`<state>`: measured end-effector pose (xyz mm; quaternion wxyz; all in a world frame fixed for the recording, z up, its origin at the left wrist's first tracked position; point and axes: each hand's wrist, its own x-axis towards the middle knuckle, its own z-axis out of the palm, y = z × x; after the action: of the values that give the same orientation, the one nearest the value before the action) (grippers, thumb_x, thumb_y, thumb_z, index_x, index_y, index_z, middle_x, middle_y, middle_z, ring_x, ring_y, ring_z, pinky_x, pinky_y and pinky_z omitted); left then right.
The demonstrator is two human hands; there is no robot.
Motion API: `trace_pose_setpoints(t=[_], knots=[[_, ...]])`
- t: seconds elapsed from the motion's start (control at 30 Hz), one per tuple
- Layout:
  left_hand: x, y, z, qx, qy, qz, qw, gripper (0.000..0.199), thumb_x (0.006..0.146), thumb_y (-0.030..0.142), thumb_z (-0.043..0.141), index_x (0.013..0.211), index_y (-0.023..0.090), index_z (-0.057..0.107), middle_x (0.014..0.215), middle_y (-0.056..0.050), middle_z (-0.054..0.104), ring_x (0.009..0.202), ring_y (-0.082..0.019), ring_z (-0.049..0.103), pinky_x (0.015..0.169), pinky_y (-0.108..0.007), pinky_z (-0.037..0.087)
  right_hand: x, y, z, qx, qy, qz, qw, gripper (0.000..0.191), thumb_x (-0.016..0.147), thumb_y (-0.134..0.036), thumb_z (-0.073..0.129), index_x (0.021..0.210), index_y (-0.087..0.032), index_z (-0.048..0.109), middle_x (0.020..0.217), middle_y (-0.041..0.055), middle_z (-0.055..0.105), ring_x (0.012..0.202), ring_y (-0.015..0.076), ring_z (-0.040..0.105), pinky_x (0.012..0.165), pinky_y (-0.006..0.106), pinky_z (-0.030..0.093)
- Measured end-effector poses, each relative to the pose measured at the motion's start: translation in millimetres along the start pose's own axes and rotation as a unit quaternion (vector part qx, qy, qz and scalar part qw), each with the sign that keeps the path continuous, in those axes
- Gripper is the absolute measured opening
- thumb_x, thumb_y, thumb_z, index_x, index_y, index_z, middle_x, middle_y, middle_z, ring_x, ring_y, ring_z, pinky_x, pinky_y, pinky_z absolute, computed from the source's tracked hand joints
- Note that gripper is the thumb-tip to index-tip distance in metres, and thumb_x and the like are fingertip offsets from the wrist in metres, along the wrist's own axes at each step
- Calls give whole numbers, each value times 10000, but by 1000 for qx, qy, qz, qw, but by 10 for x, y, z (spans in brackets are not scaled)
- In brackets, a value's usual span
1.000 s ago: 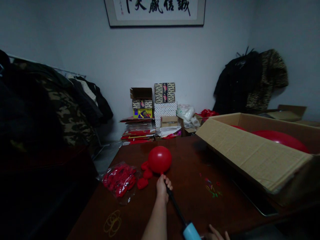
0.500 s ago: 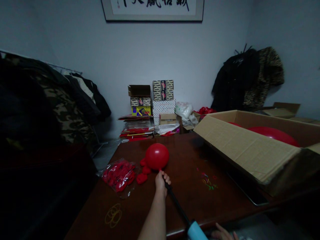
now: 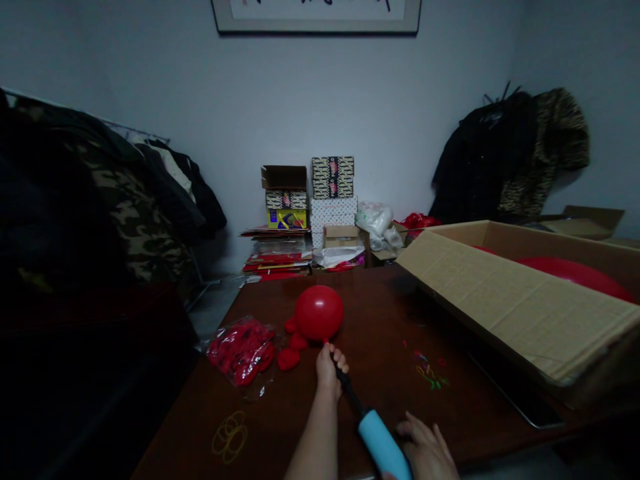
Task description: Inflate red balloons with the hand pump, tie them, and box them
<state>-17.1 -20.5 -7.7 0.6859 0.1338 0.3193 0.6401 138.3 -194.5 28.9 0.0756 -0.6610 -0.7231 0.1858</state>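
A partly inflated red balloon [image 3: 319,313] sits over the dark tabletop, its neck pointing down toward me. My left hand [image 3: 331,367] is closed round that neck and the black nozzle end of a hand pump. The pump [image 3: 384,443] has a light blue barrel, slanting down to the bottom edge. My right hand [image 3: 425,445] is at the barrel's lower part, thumb on one side and loosely spread fingers on the other; its grip is partly cut off by the frame. Just left of the balloon lie several small red pieces [image 3: 289,359] and a clear bag of red items [image 3: 243,350].
Yellow rings [image 3: 230,437] lie at the table's front left. Small coloured bits [image 3: 431,377] and a dark flat device [image 3: 520,393] are on the right. A large open cardboard box [image 3: 515,300] holding red balloons stands beyond. Stacked boxes [image 3: 333,220] are behind the table.
The blue barrel has slid up toward my left hand, so less black shaft shows. My right hand has come further into view with it. The view has shifted slightly.
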Motion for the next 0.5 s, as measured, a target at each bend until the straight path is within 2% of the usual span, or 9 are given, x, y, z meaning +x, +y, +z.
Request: trace_pose_setpoints(t=[0.07,0.27,0.4,0.5], knots=[[13,0,-4,1,-3,7,1000,318,734,412,581,641,207,357,459,88,317,329,-45,273,339,-181,162,92,-136,-97,11,-2,-6,1000,465,704,-493,482,980,-158,649,1269,130,525,1292,336,323,1074,571,122],[35,-1,-10,13,-17,18,1000,361,705,458,606,641,208,353,456,92,318,326,-45,280,336,-177,173,346,-431,-145,10,54,10,998,428,770,-429,406,1007,-149,625,1222,118,544,1277,296,348,1090,535,103],[46,-8,-7,24,-11,24,999,383,696,491,602,640,213,344,443,93,317,317,-49,277,329,-177,166,330,-375,-71,-7,50,11,999,499,774,-498,396,1048,-140,611,1251,138,528,1287,318,328,1080,569,82],[48,-14,-2,26,-8,26,999,364,710,476,588,641,214,344,439,92,319,314,-51,277,325,-178,160,226,-226,30,-27,40,22,999,655,654,-586,540,1112,-120,582,1296,165,493,1304,354,286,1073,592,66]])
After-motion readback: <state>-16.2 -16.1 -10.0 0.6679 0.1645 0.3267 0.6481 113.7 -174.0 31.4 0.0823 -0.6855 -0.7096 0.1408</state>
